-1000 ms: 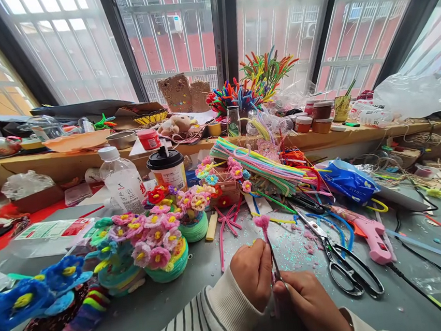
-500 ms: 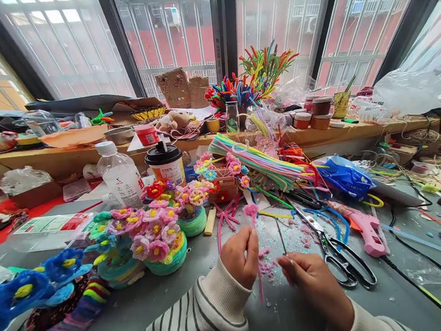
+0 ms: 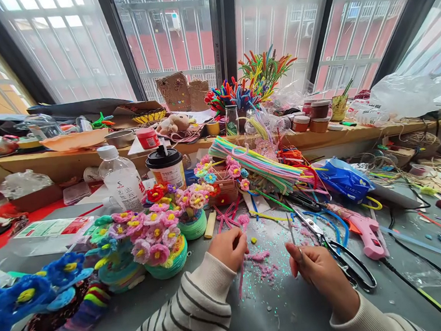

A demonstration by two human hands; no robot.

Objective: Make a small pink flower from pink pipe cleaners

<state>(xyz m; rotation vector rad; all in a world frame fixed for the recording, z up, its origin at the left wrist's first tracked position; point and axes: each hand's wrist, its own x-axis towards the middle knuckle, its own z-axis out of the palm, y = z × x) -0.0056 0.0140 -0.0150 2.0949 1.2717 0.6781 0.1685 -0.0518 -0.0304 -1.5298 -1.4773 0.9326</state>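
Note:
My left hand (image 3: 228,249) is closed around a pink pipe cleaner (image 3: 240,283), whose fuzzy rounded top (image 3: 243,219) stands above the fingers while the stem hangs below. In my right hand (image 3: 318,270) is a thin pointed metal tool (image 3: 291,229), tip up; its lower part is hidden by the fingers, so its exact kind is unclear. The hands are apart. Between them, pink fuzz clippings (image 3: 268,270) and glitter lie on the grey table, along with a small yellow bit (image 3: 253,240).
Large scissors (image 3: 344,260) and a pink glue gun (image 3: 367,232) lie at right. Pipe-cleaner flower pots (image 3: 164,267) crowd the left, near a bottle (image 3: 119,180) and a lidded cup (image 3: 166,170). A bundle of pipe cleaners (image 3: 255,164) rests behind the hands.
My left hand has shifted left and slightly down with the pink pipe cleaner. My right hand has moved a little right, raising the metal tool's tip. The yellow bit now shows on the table.

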